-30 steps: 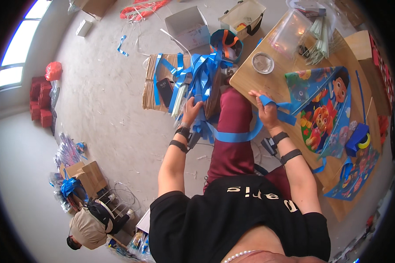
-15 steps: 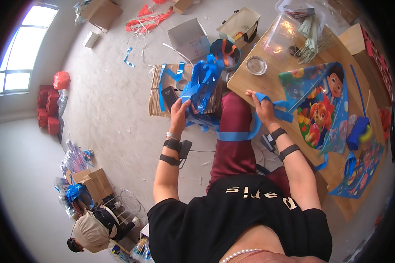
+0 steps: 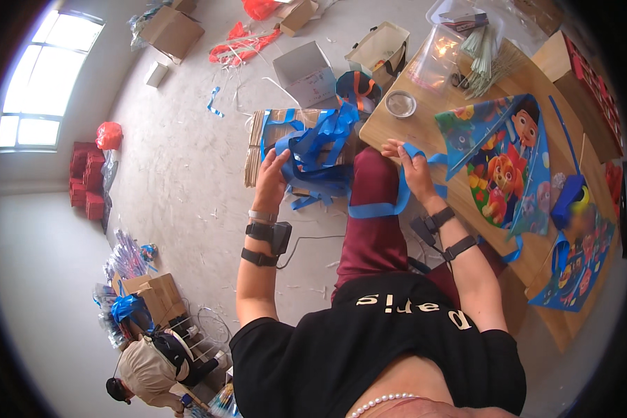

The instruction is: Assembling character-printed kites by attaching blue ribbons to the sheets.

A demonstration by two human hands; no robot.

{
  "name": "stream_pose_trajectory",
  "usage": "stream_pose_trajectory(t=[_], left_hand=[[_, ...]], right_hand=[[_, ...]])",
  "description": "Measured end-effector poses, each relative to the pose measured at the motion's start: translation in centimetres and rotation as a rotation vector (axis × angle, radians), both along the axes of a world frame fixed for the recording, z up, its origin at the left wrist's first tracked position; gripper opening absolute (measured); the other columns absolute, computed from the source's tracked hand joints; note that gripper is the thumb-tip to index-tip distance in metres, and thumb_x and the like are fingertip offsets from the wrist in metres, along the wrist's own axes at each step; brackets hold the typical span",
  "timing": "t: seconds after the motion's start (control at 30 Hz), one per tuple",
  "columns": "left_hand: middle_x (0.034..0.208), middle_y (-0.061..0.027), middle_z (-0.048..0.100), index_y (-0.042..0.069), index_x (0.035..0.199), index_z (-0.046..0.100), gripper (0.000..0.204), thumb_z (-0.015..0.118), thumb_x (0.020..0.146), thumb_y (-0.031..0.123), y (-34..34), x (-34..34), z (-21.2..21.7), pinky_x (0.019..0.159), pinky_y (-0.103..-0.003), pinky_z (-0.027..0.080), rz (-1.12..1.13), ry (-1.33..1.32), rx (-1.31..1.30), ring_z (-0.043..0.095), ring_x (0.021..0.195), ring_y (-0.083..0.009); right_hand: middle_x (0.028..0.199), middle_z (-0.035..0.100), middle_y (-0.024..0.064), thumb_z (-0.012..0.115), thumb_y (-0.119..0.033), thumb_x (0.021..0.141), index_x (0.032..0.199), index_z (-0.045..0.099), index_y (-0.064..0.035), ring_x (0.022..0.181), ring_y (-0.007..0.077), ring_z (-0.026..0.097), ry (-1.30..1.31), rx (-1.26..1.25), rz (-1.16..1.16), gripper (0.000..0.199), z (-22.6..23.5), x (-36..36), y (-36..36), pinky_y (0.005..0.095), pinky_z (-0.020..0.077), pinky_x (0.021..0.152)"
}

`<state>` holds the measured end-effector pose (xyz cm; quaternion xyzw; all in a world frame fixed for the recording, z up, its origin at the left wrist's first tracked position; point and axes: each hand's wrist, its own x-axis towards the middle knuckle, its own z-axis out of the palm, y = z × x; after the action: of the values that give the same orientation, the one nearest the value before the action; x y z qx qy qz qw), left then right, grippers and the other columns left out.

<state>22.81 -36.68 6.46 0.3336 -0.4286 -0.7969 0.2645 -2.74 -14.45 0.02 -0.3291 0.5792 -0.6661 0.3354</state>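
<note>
My left hand [image 3: 272, 175] pinches a blue ribbon at the edge of a tangled heap of blue ribbons [image 3: 320, 146]. That heap lies on a stack of brown cardboard [image 3: 255, 150]. From there a strip runs across my right knee and up toward my right hand [image 3: 418, 174], which has blue ribbon [image 3: 414, 149] between thumb and fingers. Short ends of this ribbon reach over the table edge. Beside that hand, on the wooden table [image 3: 386, 132], lies a shiny kite [image 3: 498, 167] printed with cartoon figures.
The table also carries a roll of clear tape [image 3: 400, 104], scissors [image 3: 459, 81], a bundle of pale sticks [image 3: 482, 59] and a second printed kite [image 3: 575, 272]. Open boxes [image 3: 303, 73] stand on the floor beyond. A co-worker [image 3: 150, 373] bends over at lower left.
My left hand has shifted onto the heap's left edge, and the phone seen there before no longer shows. My right hand stays nearly in place. The whole view has turned slightly.
</note>
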Motion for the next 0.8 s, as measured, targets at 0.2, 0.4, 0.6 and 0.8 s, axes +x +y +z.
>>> stream_pose_trajectory(t=[0.2,0.4,0.6,0.8], left_hand=[[0.121,-0.0068,0.064,0.004,0.130,0.054,0.031,0.059,0.100,0.012,1.1,0.4,1.7,0.093,-0.036,0.053,0.000,0.034,0.019,0.063,0.109,-0.0180],[0.129,-0.0104,0.061,0.002,0.137,0.050,0.037,0.053,0.101,0.009,2.9,2.3,3.2,0.101,-0.037,0.048,-0.025,0.132,-0.069,0.059,0.119,-0.0199],[0.141,-0.0162,0.055,0.001,0.142,0.047,0.043,0.052,0.100,0.010,6.1,4.5,8.2,0.113,-0.046,0.039,0.018,0.222,-0.225,0.052,0.131,-0.0284],[0.134,-0.0217,0.056,-0.005,0.137,0.046,0.052,0.060,0.089,0.010,9.2,10.8,11.7,0.109,-0.047,0.041,0.188,0.249,-0.371,0.055,0.124,-0.0328]], right_hand=[[0.122,0.066,0.0154,0.042,-0.026,0.109,0.132,0.056,0.0006,0.103,0.0215,0.069,-0.298,-0.072,-0.125,0.038,1.7,-0.8,1.7,0.0341,0.0528,0.095],[0.118,0.068,0.0139,0.041,-0.027,0.109,0.133,0.056,-0.0007,0.100,0.0200,0.069,-0.357,-0.111,-0.114,0.038,5.5,0.1,2.8,0.0334,0.0530,0.093],[0.115,0.070,0.0136,0.042,-0.027,0.109,0.131,0.057,0.0005,0.100,0.0190,0.069,-0.300,-0.125,-0.016,0.038,7.9,2.5,4.0,0.0321,0.0522,0.094],[0.116,0.070,0.0135,0.041,-0.025,0.110,0.132,0.057,0.0011,0.100,0.0190,0.068,-0.212,-0.123,0.108,0.038,9.9,4.1,4.7,0.0330,0.0525,0.092]])
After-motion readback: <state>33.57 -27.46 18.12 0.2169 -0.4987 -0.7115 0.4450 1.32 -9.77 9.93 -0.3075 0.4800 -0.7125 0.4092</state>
